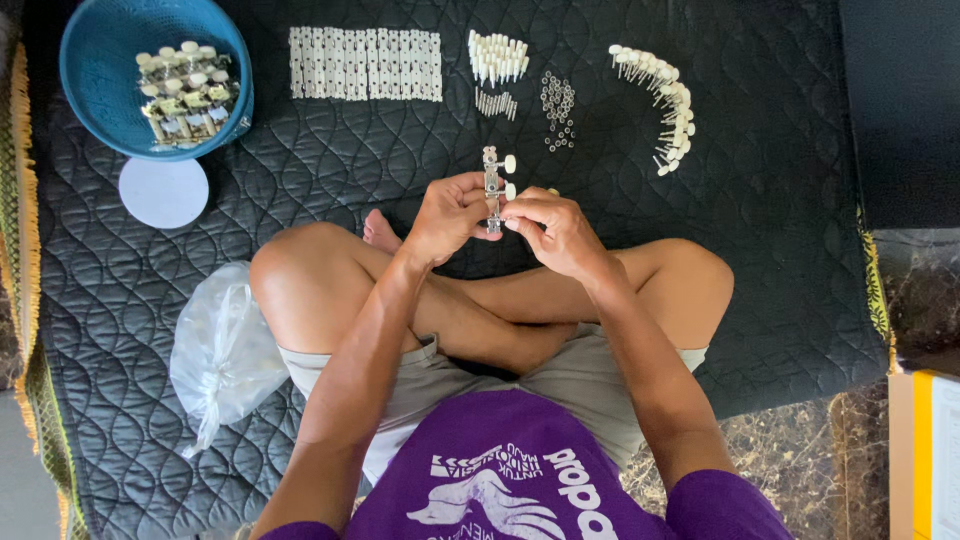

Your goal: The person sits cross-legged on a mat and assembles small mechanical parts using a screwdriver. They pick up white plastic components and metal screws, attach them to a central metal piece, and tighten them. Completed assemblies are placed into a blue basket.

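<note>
Head view — both hands gripping one small metal tuner strip at frame centre.

Left hand (447, 215) is pinching the tuner strip (492, 190) along its left edge; right hand (556, 232) is closing fingertips on its lower end, beside a white knob. Strip's long axis is running vertically in frame, rising above both grips; both hands are equally near. Upper left: blue basket (92, 42) holding assembled strips, white round lid (163, 192) below it. Top centre — white plates in a row (365, 63), loose knobs (497, 57). Lower left: clear plastic bag (222, 352).
</note>
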